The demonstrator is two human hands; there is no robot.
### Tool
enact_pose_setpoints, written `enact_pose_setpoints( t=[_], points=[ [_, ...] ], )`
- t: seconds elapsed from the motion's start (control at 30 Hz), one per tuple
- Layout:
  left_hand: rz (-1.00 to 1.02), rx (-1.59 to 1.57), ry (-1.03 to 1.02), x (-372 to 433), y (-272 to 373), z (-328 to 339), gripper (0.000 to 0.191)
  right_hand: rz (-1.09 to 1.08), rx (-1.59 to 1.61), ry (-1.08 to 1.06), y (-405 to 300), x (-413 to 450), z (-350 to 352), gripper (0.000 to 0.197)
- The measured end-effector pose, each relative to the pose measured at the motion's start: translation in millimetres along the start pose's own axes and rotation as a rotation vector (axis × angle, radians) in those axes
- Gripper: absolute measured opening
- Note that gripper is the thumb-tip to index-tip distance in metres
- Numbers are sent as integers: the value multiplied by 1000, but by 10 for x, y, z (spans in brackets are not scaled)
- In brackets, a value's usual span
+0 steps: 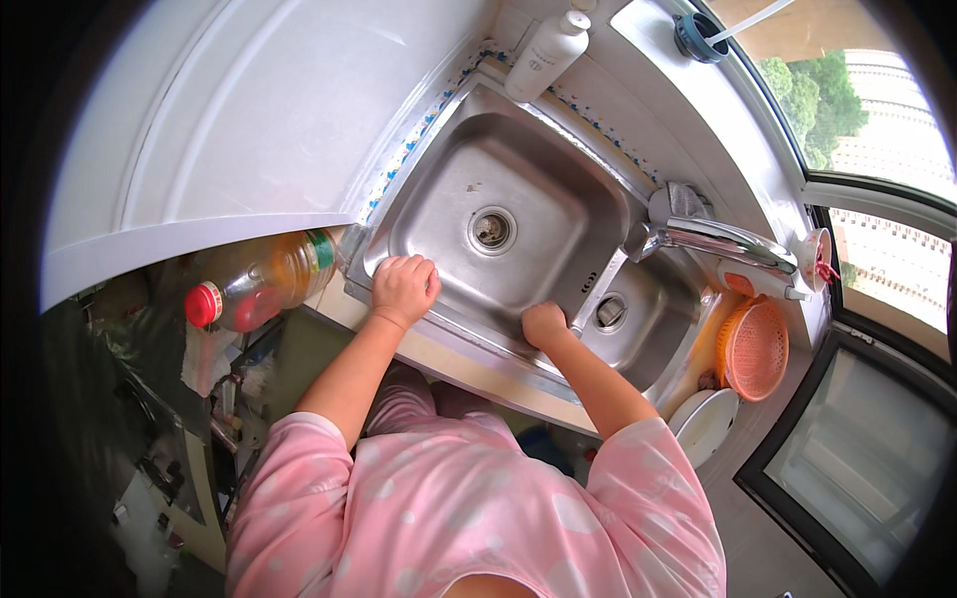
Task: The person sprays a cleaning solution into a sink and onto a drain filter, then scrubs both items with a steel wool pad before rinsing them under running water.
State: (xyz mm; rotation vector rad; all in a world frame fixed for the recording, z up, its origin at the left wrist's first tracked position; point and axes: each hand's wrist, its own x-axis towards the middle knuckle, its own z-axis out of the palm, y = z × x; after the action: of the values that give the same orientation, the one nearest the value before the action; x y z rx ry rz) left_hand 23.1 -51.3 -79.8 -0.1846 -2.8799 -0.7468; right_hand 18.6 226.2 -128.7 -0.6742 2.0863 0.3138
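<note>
In front of me is a stainless steel double sink, its large basin (441,187) on the left and its small basin (658,299) on the right. My left hand (406,290) is curled into a fist at the large basin's front left corner. Also closed like a fist, my right hand (544,324) is at that basin's front wall, beside the divider; its fingertips are hidden beneath it. Nothing shows in either hand. A chrome faucet (729,243) reaches over the divider. Both drains are visible, the larger basin's drain (492,230) with a strainer in it.
A white bottle (546,60) stands at the back corner. On the left lies a clear plastic bottle (262,280) with a red cap. Orange baskets (755,350) and a white bowl (703,426) sit to the right. An open window (860,463) is beyond them.
</note>
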Motion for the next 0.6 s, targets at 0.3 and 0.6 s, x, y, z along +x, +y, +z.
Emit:
enact_pose_setpoints(
  t=[0.3,0.6],
  points=[
    [1,10,-8,-15,13,-9,9,-96,566,826,234,-897,-74,26],
    [22,43,-30,-10,1,2,10,91,220,1037,863,-509,-323,30]
  ],
)
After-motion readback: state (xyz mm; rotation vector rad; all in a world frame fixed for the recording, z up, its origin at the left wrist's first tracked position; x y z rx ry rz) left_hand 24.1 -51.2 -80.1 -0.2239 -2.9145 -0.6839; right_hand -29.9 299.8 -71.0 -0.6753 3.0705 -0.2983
